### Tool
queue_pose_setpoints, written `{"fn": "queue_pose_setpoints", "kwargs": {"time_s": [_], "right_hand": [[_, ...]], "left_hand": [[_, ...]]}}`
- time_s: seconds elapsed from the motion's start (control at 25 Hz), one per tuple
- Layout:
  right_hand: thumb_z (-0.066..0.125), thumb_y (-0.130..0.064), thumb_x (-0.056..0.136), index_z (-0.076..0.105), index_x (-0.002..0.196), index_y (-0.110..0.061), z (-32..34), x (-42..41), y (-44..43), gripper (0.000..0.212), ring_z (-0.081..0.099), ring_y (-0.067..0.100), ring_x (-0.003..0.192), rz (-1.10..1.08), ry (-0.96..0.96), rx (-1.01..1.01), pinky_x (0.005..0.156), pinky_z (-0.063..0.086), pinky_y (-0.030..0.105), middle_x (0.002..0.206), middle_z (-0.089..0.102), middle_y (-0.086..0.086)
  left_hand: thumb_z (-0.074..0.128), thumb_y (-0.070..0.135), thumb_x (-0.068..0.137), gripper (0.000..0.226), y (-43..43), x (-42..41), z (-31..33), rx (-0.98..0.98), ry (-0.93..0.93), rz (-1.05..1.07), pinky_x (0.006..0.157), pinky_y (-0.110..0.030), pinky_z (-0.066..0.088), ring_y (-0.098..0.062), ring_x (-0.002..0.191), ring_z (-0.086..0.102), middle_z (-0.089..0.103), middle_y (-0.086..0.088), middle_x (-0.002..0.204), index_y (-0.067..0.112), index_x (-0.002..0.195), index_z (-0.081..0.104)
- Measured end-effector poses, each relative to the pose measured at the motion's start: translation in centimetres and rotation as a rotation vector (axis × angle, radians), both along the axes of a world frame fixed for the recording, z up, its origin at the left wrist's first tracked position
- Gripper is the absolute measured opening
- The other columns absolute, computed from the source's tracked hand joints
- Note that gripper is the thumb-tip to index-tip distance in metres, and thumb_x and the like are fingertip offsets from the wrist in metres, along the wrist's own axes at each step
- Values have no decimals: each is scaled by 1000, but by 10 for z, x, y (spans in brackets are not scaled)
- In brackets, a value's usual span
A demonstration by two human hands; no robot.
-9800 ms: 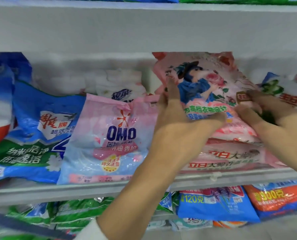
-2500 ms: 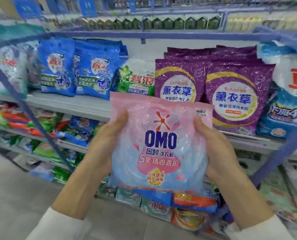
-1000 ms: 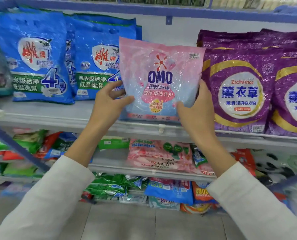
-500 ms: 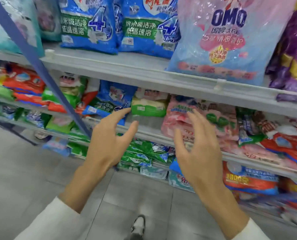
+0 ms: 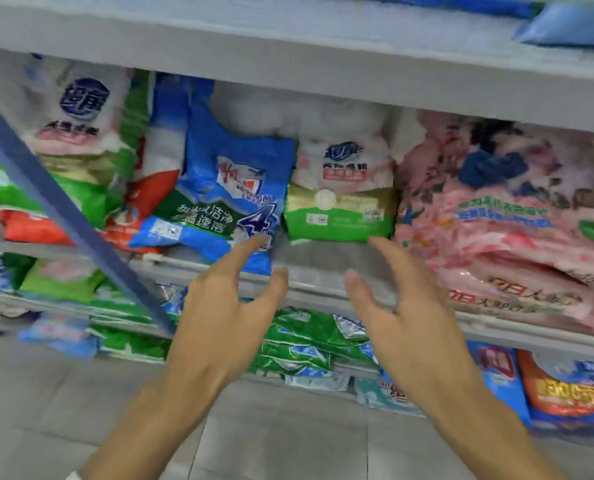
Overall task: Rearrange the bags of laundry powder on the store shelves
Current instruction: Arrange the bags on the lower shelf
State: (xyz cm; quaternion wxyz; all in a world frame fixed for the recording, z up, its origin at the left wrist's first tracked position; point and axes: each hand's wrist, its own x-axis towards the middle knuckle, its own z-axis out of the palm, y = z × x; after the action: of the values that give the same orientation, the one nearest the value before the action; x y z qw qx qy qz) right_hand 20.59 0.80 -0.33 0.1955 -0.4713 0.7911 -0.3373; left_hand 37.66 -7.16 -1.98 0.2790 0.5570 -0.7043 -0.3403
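Blue bag (image 5: 233,195) | long axis near-upright, top tilted right | left hand (image 5: 219,323), right hand (image 5: 413,327): fingers spread, empty

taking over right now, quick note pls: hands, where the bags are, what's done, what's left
Left hand: open, empty, fingertips at the bottom corner of the blue bag; I cannot tell if they touch it.
Right hand: open, empty, reaching toward the white-and-green bag.
Middle shelf: the blue bag leans tilted, the white-and-green bag sits back behind a bare strip, and the pink bags are piled to the right.
Done: the pink OMO bag held a moment ago has left the hands and is out of view now.
Left: probably straightening the blue or white-and-green bag; nothing is gripped yet.
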Motion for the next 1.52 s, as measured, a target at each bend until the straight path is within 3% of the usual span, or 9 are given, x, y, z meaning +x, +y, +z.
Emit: {"fn": "queue_pose_setpoints", "kwargs": {"time_s": [0.16,0.36,0.48,0.72,0.84,1.04,1.2,1.36,1.52], "right_hand": [[61,-45,96,33,151,-26,-31,-10,-74,64,46,22,136,-82,-62,-5,104,39,31,148,48,-1],[59,-49,93,28,152,-5,-53,-52,-153,79,31,33,145,-325,55,16,113,28,41,156,33,16],[51,-53,92,42,141,-3,-59,-74,-174,71,47,39,132,-338,72,-29,104,39,38,139,48,22],[68,-62,74,52,124,-8,-51,-68,-182,75,59,32,115,-424,17,-57,93,46,34,123,57,12],[67,-63,57,60,111,-16,-56,-68,-170,72,64,29,103,-403,-29,-207,94,52,40,113,64,7],[74,-39,75,59,120,-23,-62,-66,-155,50,65,20,105,-306,-153,-235,94,53,35,112,67,-3],[67,-27,89,54,133,-29,-52,-66,-163,47,63,13,112,-253,-191,-219,99,51,32,122,66,-9],[61,-44,91,51,131,-30,-42,-71,-173,44,60,29,116,-253,17,-60,92,44,30,123,65,0],[55,-62,90,39,144,-22,-50,-66,-168,69,49,39,129,-292,154,10,105,40,43,138,56,13]], "left_hand": [[61,55,83,59,-48,-24,-20,-32,142,-15,99,-37,50,-7,103,64,68,15,105,31,136,56],[64,40,92,34,-102,-79,-21,24,209,7,80,-35,46,-25,97,63,58,10,82,18,118,59],[57,41,94,33,-123,-103,-22,47,45,20,80,-38,40,-39,106,57,65,-14,103,10,106,53],[48,61,95,81,-127,-109,-39,-3,-179,-102,119,-41,20,-31,142,20,31,-6,158,11,154,23],[53,60,93,71,-126,-102,-45,-39,-163,-85,114,-41,24,-25,130,24,41,-1,145,14,144,34],[66,41,91,37,-121,-86,-40,-99,-111,-118,104,-37,30,-7,94,20,50,2,115,19,107,40],[74,39,83,73,-122,-86,-41,-145,-318,-208,120,-40,16,-23,148,15,36,-5,149,11,139,37],[65,43,87,105,-125,-92,-45,-324,-624,-227,121,-33,7,-25,153,2,3,-13,166,1,155,-2],[62,30,89,92,-121,-90,-52,-486,-601,-208,120,-36,9,-30,152,10,11,-17,164,-2,155,6]]}}
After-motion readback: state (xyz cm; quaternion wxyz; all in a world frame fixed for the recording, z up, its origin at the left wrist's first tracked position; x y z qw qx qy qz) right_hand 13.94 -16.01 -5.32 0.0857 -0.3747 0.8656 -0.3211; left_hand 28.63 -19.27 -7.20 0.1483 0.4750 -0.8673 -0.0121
